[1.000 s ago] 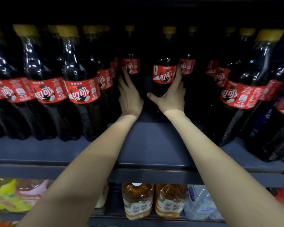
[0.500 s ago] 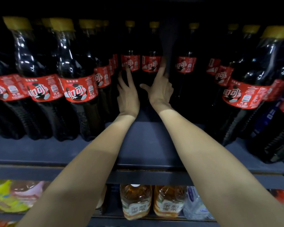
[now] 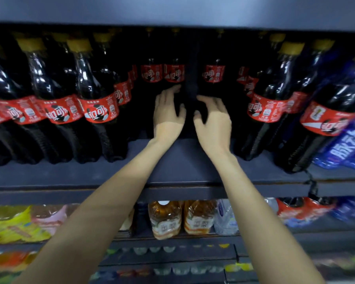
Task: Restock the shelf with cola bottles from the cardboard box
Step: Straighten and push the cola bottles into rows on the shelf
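1. Deep at the back of the dark shelf point(image 3: 182, 160), both hands reach into a gap between rows of cola bottles.
2. Left hand point(image 3: 168, 111) lies with its fingers stretched forward and loosely spread, fingertips by the lower body of a back-row cola bottle point(image 3: 173, 72); whether they touch it is too dark to tell, and they curl round nothing.
3. Right hand point(image 3: 212, 117) is relaxed, fingers bent slightly and pointing left toward a dark upright post point(image 3: 191, 83) between the two hands; it holds nothing that can be seen.
4. That back-row cola bottle stands upright, long axis vertical, cap up, red label facing out. Just left of it stands a second one point(image 3: 152, 72), and right of the post a third point(image 3: 213, 73), both upright too.
5. Front bottles on the left point(image 3: 96, 99) and on the right point(image 3: 273, 103) also stand with yellow caps up; they look tilted outward toward the picture's edges.
6. At far right is a blue-labelled bottle point(image 3: 344, 148).
7. Below, a lower shelf carries two amber tea bottles point(image 3: 166, 218) and, at left, yellow packs point(image 3: 10, 224).
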Demonstrator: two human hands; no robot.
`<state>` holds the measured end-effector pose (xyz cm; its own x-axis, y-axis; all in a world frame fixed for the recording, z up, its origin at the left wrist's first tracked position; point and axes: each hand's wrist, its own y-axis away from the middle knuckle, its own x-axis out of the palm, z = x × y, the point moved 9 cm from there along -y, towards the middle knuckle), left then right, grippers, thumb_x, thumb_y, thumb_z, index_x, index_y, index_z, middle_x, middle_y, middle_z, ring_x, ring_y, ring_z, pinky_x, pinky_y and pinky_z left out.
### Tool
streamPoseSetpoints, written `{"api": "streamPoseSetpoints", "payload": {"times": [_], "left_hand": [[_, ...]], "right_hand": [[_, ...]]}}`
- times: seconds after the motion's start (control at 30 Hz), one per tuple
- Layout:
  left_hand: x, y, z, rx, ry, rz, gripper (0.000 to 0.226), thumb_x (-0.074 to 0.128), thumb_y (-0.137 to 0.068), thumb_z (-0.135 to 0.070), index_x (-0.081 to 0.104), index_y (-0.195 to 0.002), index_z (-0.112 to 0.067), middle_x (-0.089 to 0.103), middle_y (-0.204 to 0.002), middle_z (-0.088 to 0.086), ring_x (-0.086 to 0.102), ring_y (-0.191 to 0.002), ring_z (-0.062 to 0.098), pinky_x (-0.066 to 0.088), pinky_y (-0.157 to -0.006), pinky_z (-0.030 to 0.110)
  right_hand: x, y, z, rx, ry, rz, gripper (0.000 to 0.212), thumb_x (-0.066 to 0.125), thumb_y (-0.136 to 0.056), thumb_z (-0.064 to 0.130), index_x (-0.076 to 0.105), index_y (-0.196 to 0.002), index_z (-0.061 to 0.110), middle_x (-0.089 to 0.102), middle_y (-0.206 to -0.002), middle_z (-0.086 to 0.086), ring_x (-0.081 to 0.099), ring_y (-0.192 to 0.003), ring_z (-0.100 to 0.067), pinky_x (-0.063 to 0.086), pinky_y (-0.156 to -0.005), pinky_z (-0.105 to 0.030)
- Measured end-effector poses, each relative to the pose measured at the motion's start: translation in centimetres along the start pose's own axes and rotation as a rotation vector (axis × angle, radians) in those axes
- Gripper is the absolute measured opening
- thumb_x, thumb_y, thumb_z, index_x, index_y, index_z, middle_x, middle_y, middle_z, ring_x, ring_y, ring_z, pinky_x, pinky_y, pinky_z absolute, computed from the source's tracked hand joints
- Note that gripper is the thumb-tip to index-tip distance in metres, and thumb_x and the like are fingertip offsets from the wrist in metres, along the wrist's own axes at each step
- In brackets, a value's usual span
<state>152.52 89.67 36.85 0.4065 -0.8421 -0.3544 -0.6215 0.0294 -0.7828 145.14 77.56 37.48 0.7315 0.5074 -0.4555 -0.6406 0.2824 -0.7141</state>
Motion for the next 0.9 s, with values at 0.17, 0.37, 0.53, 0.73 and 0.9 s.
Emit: {"api": "streamPoseSetpoints", "payload": {"times": [0.17, 0.37, 0.53, 0.73, 0.9], "left_hand": [[5.9, -1.5, -1.0, -0.209, 0.253, 0.214, 0.063, 0.064, -0.086, -0.013, 0.035, -0.141, -0.006, 0.045, -0.138, 0.013, 0.048, -0.124, 0.023, 0.039, -0.104, 0.031], [11.2, -3.3, -1.3, -0.348, 0.248, 0.286, 0.087, 0.071, -0.082, -0.021, 0.016, -0.148, -0.009, 0.03, -0.147, 0.016, 0.035, -0.135, 0.027, 0.03, -0.111, 0.032], [12.8, -4.6, -0.7, -0.423, 0.173, 0.256, 0.086, 0.069, -0.083, -0.018, 0.014, -0.149, -0.009, 0.029, -0.147, 0.017, 0.038, -0.133, 0.031, 0.034, -0.107, 0.035], [10.4, -3.8, -1.2, -0.42, 0.046, 0.26, 0.082, 0.067, -0.085, -0.023, 0.017, -0.149, -0.016, 0.034, -0.147, 0.012, 0.046, -0.127, 0.033, 0.04, -0.098, 0.041], [2.8, 0.5, -0.9, -0.388, 0.062, 0.117, 0.085, 0.074, -0.079, -0.029, 0.025, -0.148, -0.02, 0.041, -0.143, 0.009, 0.046, -0.127, 0.028, 0.04, -0.097, 0.038]], "right_hand": [[-10.1, 4.3, -1.4, 0.038, 0.025, -0.4, 0.019, 0.055, -0.087, 0.006, 0.064, -0.104, 0.005, 0.06, -0.092, -0.009, 0.054, -0.086, -0.018, 0.04, -0.077, -0.02], [-13.5, 4.5, -4.4, 0.262, 0.179, -0.459, 0.062, 0.074, -0.077, 0.033, 0.048, -0.125, 0.003, 0.051, -0.115, -0.016, 0.05, -0.104, -0.03, 0.041, -0.087, -0.03], [-11.4, 3.3, -5.0, 0.37, 0.304, -0.404, 0.1, 0.085, -0.061, 0.041, 0.034, -0.141, 0.009, 0.049, -0.123, -0.015, 0.05, -0.108, -0.029, 0.042, -0.091, -0.036], [-10.2, 3.1, -5.2, 0.417, 0.152, -0.359, 0.094, 0.083, -0.07, 0.027, 0.027, -0.145, 0.013, 0.048, -0.128, -0.009, 0.051, -0.114, -0.026, 0.047, -0.082, -0.036], [-9.1, 2.3, -4.5, 0.391, -0.077, -0.175, 0.084, 0.081, -0.072, 0.023, 0.033, -0.139, 0.011, 0.05, -0.131, -0.005, 0.051, -0.116, -0.013, 0.035, -0.092, -0.022]]}}
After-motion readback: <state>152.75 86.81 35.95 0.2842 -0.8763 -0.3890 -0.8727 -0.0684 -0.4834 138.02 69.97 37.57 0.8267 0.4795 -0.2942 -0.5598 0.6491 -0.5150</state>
